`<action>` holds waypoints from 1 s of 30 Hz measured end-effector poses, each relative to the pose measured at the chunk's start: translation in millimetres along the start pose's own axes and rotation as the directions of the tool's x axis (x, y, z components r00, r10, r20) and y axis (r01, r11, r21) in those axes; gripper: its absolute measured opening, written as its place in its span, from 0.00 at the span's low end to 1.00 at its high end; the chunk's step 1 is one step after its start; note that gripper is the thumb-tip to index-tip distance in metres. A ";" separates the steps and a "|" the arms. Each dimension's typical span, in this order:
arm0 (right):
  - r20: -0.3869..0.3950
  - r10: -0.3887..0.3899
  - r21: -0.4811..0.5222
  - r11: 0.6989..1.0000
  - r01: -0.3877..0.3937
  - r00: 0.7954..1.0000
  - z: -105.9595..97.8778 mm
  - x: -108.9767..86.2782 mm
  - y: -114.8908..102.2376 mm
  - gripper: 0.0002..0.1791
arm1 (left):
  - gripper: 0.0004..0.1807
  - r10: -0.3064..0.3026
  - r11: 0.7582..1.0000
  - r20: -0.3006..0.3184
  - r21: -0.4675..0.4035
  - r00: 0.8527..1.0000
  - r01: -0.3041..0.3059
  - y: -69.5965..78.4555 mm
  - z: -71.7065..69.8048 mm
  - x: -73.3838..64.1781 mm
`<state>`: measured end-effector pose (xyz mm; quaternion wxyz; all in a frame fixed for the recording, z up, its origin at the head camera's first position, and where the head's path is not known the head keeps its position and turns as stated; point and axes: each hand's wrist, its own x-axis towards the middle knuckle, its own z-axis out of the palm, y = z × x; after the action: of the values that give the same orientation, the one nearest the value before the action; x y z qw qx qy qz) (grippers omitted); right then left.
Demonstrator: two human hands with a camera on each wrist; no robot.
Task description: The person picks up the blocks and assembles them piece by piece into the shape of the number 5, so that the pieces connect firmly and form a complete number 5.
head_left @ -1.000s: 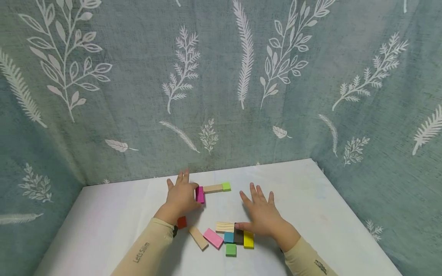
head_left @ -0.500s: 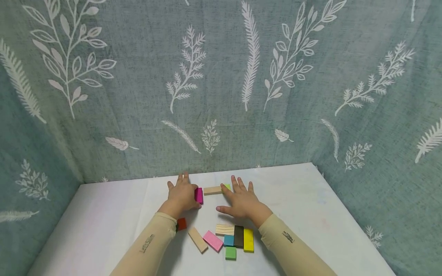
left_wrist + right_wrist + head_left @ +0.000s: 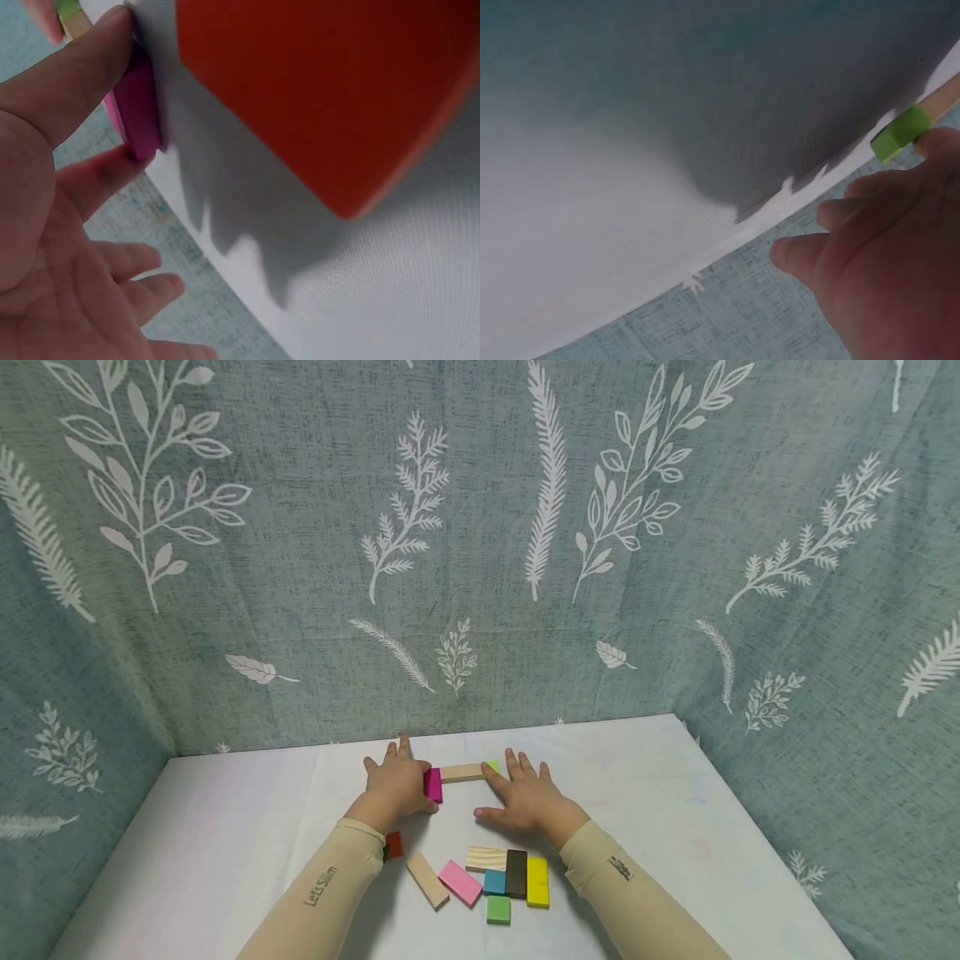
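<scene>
My left hand (image 3: 393,785) pinches a magenta block (image 3: 433,785) by its two ends, between thumb and index finger; its other fingers are spread. In the left wrist view the magenta block (image 3: 139,109) stands on the white surface between those two fingers. A plain wooden block (image 3: 461,773) lies to its right, end against its side. The lime green block (image 3: 494,765) sits at the far end of that plain one. My right hand (image 3: 528,799) is spread, its index fingertip at the lime block. In the right wrist view, a finger touches the lime block (image 3: 901,133).
Nearer the body lie a red block (image 3: 394,844) partly behind the left sleeve, a plain block (image 3: 427,882), a pink one (image 3: 461,883), a wood-grained one (image 3: 486,858), and blue (image 3: 494,882), black (image 3: 516,873), yellow (image 3: 537,882) and green (image 3: 498,910) blocks. A patterned curtain (image 3: 480,568) borders the table.
My right hand has moved from above the black and yellow blocks, forward and left, to the lime block. The small gap between the magenta and plain blocks has closed. My left hand keeps its pinch.
</scene>
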<state>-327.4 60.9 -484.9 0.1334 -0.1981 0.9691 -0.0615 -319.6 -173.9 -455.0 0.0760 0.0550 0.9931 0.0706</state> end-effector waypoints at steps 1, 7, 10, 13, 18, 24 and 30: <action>0.000 -0.002 0.001 1.000 0.002 1.000 0.0 0.0 0.1 0.47 | 0.41 0.002 1.000 -0.004 -0.001 1.000 -0.002 0.0 0.0 -0.2; 0.001 -0.012 -0.002 1.000 0.012 1.000 -1.7 -0.7 -1.6 0.48 | 0.40 0.006 1.000 -0.014 -0.007 1.000 -0.006 -1.1 2.1 1.3; 0.004 -0.017 -0.008 1.000 0.017 1.000 -1.9 -1.1 -1.9 0.48 | 0.41 0.004 1.000 0.000 -0.006 1.000 -0.004 -1.3 2.2 0.4; -0.005 -0.031 -0.009 0.999 0.031 1.000 -1.8 -2.1 -1.1 0.48 | 0.42 0.014 1.000 0.004 -0.008 1.000 -0.014 -0.5 2.4 -0.7; -0.031 -0.065 -0.023 0.998 0.065 0.997 -5.0 -3.5 -3.9 0.47 | 0.50 0.035 0.999 -0.043 -0.026 0.998 -0.036 0.5 1.1 -4.2; -0.015 -0.083 -0.026 0.996 0.082 0.996 -8.7 -5.3 -7.9 0.45 | 0.51 0.031 0.997 -0.071 -0.065 0.997 -0.036 -0.7 -11.5 -15.3; -0.022 -0.088 0.026 0.996 0.088 0.996 -16.6 -29.3 -4.0 0.43 | 0.42 0.048 0.992 -0.124 -0.111 0.991 -0.062 -1.8 -17.9 -38.4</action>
<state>-304.7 70.1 -461.5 0.1230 -0.2381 0.9599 -0.0826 -284.9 -182.6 -432.2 0.0165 0.0737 0.9882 0.1331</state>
